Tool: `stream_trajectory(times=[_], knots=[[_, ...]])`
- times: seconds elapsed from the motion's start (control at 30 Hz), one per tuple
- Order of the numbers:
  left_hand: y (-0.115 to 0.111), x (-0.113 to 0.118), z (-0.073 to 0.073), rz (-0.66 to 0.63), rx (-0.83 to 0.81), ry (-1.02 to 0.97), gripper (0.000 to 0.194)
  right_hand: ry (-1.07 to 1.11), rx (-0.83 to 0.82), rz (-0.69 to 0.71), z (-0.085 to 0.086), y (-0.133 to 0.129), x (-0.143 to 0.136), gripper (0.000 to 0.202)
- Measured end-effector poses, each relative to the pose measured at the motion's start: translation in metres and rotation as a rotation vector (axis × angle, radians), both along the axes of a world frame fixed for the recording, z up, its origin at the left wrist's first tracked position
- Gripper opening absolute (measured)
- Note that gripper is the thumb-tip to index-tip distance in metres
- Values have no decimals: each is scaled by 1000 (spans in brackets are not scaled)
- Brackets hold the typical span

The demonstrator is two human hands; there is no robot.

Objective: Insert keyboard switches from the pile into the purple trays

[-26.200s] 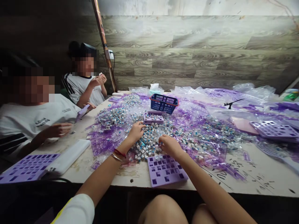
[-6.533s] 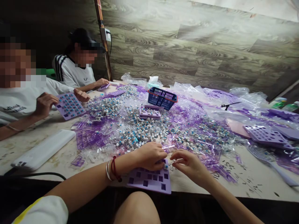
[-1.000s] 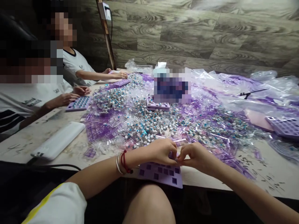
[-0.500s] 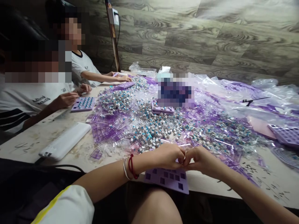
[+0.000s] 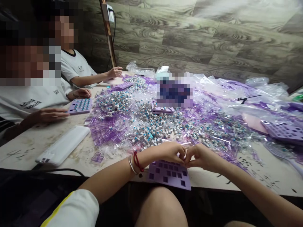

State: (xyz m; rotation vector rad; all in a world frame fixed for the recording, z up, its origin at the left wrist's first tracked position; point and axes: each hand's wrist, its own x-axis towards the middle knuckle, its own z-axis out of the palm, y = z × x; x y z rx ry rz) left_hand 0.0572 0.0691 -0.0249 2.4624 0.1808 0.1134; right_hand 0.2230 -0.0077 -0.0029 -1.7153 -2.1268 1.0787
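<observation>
My left hand [image 5: 174, 152] and my right hand [image 5: 202, 157] meet fingertip to fingertip above the table's front edge. Both are closed in a pinch, and whatever lies between the fingers is too small or hidden to make out. Under them a light purple keyboard plate [image 5: 162, 179] with square holes juts over the edge; my left hand covers its upper part. Just beyond my hands spreads a heap of small white and blue keyboard switches [image 5: 158, 127]. A red cord bracelet [image 5: 136, 161] and a silver bangle circle my left wrist.
Left of my arm lies a white power bank [image 5: 63, 145]. Clear purple plastic pieces [image 5: 106, 130] mix with the switches. Another holed plate [image 5: 284, 131] is at the right. Two co-workers sit at the left, one touching a switch-filled plate [image 5: 81, 105]. Plastic bags [image 5: 208, 85] line the back.
My hands stay pinched together over the plate, while the view shifts slightly. The nearer co-worker's hands have come down to their plate. The farther co-worker's hand has lifted away from theirs.
</observation>
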Motion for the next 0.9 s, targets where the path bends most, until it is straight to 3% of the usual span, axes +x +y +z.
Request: stream_trajectory(times=[0.2, 0.37, 0.6, 0.77, 0.9], knots=[[-2, 0, -5, 0, 43, -78, 9, -166, 184, -18, -3, -15, -11, 13], [-2, 1, -12, 19, 69, -142, 9, -356, 297, -169, 2, -34, -29, 13], [3, 0, -20, 195, 174, -203, 14, -265, 326, -251, 0, -25, -22, 14], [8, -3, -19, 164, 130, -211, 12, -237, 281, -188, 5, -21, -17, 17], [15, -7, -18, 112, 117, -249, 5, -92, 186, -226, 15, -17, -6, 20]])
